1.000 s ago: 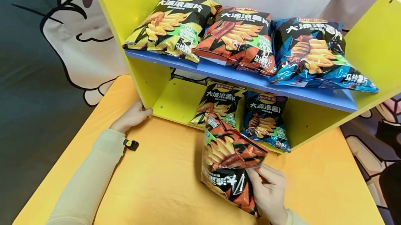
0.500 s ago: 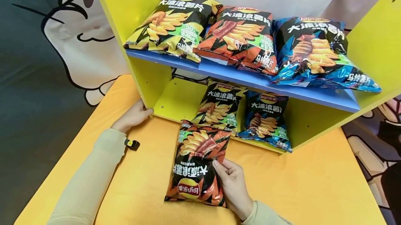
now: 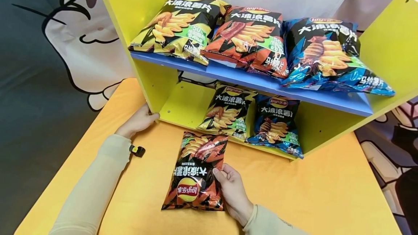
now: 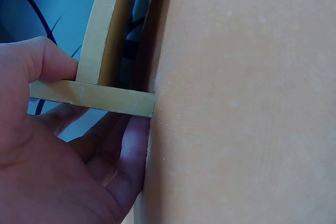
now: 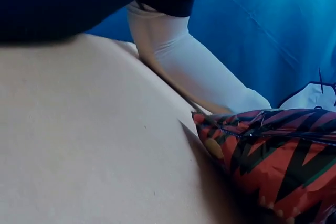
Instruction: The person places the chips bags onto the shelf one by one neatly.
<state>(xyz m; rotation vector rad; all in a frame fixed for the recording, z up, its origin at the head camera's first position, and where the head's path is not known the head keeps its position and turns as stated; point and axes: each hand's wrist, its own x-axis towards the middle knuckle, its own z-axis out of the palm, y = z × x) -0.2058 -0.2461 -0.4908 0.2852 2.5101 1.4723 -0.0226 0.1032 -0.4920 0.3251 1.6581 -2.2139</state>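
My right hand [image 3: 234, 195] pinches the side edge of a red-and-black bag of potato chips [image 3: 196, 171], thumb on its printed front. The bag's front faces the head camera with its lettering upside down. In the right wrist view the bag [image 5: 278, 166] appears at the lower right, and the hand itself is out of sight. At the lower left corner of a yellow shelf unit [image 3: 142, 82], my left hand [image 3: 138, 120] grips the board edge. The left wrist view shows the thumb above the board [image 4: 105, 98] and curled fingers below it.
On the blue upper shelf [image 3: 228, 75] lie a yellow chip bag [image 3: 183, 28], a red chip bag [image 3: 249, 40] and a blue chip bag [image 3: 330, 55]. Below, a yellow bag [image 3: 226, 109] and a blue bag [image 3: 275, 124] lean side by side. An orange cloth [image 3: 310, 195] covers the table.
My right hand has moved left with the red chip bag, which turned from a slanted pose to show its full front, then came slightly lower. The left hand keeps its grip.
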